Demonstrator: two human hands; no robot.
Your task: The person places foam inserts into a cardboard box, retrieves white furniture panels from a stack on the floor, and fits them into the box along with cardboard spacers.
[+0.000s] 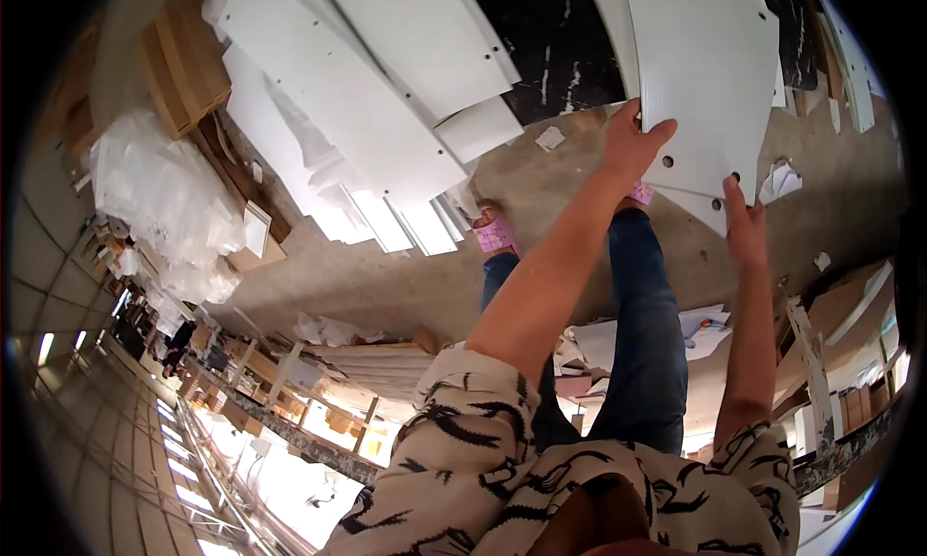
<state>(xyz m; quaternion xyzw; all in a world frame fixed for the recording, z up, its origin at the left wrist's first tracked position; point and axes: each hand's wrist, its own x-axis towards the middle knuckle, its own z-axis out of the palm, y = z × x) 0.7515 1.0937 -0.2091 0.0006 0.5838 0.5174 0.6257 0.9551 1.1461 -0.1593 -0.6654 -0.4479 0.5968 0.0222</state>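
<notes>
A white board (710, 83) with several dark drilled holes lies in front of me on the right. My left hand (632, 145) grips its left edge, thumb on the upper face and fingers curled at the side. At its near right corner, my right hand (745, 226) is closed on the edge. The fingers under the board are hidden. Another white board's corner (700, 204) shows beneath it. Beside these, a black marbled panel (550, 44) lies to the left.
Several long white boards (338, 92) are stacked at the left, near my foot in a pink slipper (494, 233). Clear plastic wrap (159, 203) and a brown cardboard box (183, 58) lie farther left. Paper scraps (550, 139) litter the concrete floor (386, 284).
</notes>
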